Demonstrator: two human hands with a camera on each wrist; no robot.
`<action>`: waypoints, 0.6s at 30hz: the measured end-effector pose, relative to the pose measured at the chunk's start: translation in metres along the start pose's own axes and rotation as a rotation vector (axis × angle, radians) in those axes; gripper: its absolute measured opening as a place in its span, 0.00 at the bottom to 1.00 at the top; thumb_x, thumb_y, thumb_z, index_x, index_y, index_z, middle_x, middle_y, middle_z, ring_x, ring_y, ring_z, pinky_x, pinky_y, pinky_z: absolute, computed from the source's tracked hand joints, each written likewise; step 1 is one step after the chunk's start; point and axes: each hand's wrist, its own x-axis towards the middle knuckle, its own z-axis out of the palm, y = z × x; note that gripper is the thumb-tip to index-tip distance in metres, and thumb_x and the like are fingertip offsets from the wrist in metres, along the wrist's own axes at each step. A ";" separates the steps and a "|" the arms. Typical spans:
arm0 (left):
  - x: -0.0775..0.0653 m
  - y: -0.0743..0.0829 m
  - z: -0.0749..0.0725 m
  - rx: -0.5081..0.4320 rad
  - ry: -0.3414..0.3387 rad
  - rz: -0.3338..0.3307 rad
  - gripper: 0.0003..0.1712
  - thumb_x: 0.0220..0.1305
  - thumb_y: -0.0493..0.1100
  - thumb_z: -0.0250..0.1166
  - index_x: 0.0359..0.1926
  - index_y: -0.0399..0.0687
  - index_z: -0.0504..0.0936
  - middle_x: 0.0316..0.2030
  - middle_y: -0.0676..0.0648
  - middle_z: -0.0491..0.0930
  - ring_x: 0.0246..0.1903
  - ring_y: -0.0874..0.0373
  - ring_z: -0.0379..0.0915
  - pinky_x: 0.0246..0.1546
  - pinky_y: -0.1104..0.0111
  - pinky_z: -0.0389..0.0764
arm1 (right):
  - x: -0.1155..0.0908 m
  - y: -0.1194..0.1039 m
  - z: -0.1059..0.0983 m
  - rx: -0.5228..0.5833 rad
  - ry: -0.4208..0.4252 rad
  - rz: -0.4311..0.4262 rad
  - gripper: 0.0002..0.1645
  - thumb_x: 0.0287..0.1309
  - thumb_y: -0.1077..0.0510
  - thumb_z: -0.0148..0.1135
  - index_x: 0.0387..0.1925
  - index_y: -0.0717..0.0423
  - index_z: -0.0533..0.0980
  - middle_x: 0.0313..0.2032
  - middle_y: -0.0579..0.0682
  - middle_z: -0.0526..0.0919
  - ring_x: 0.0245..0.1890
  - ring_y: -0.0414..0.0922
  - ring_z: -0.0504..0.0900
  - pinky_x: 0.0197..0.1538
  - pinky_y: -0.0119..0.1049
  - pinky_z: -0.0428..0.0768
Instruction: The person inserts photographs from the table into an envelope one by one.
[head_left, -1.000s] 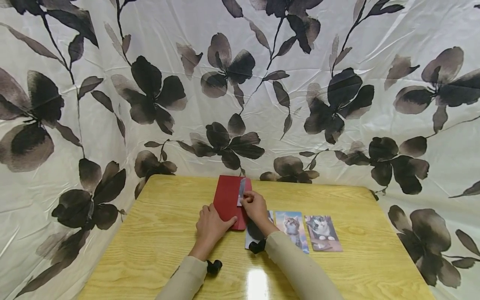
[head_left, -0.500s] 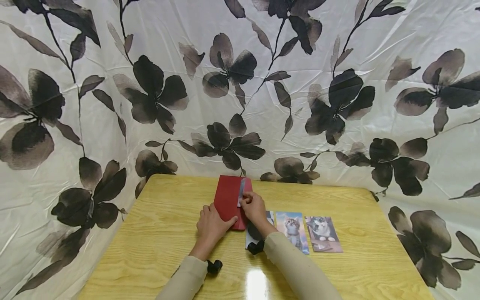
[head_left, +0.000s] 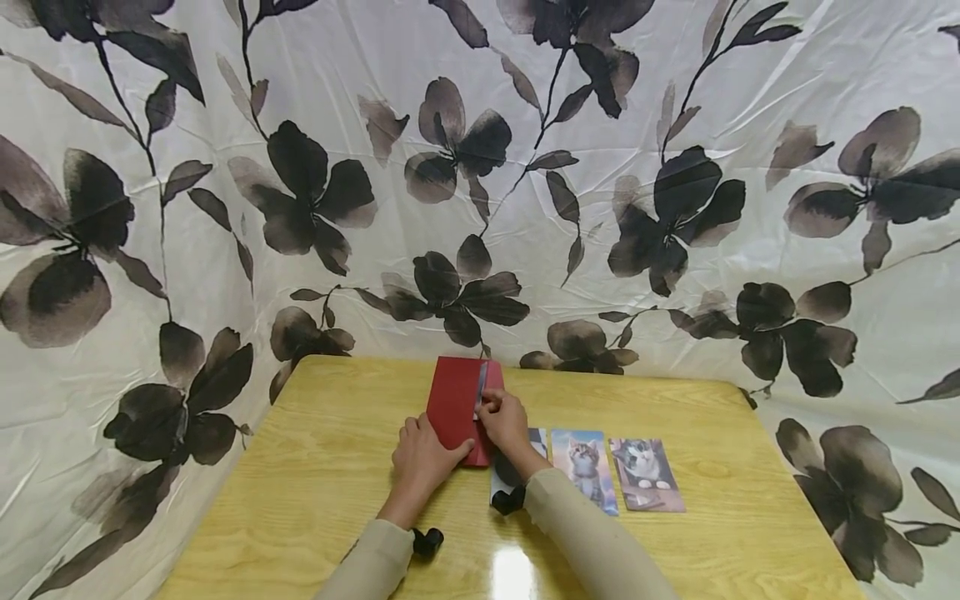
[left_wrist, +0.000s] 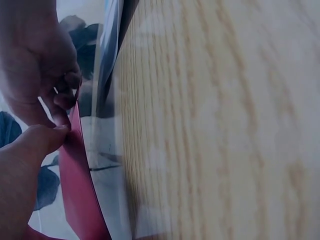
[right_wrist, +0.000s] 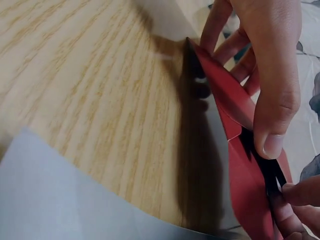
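Note:
A red envelope (head_left: 452,396) lies near the back of the table, its opening along the right side. My left hand (head_left: 423,454) grips its lower part, fingers at the left edge and thumb across to the right. In the right wrist view that thumb sits at the opening of the envelope (right_wrist: 245,172). The right hand (head_left: 504,423) pinches a picture card (head_left: 482,379) that shows as a narrow strip in the opening. In the left wrist view the envelope (left_wrist: 77,175) bulges up at its edge, below the fingers of my right hand (left_wrist: 45,65).
To the right lie a kitten picture card (head_left: 587,467) and a grey-and-white cat card (head_left: 647,473). Another card (head_left: 538,439) is partly hidden under my right wrist. The yellow wood-grain table (head_left: 322,467) ends at a floral cloth (head_left: 570,250) behind and at the sides.
The strip of card showing at the envelope's opening has become narrower. My right hand has shifted slightly left with it; the left hand stays on the envelope. The head view has tilted a little.

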 end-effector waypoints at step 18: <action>-0.001 -0.001 0.003 0.013 0.011 -0.001 0.58 0.51 0.72 0.79 0.62 0.28 0.73 0.49 0.33 0.74 0.47 0.41 0.74 0.40 0.46 0.83 | -0.012 0.007 -0.028 0.014 0.013 -0.040 0.10 0.70 0.61 0.68 0.49 0.58 0.87 0.36 0.52 0.86 0.28 0.41 0.76 0.30 0.34 0.73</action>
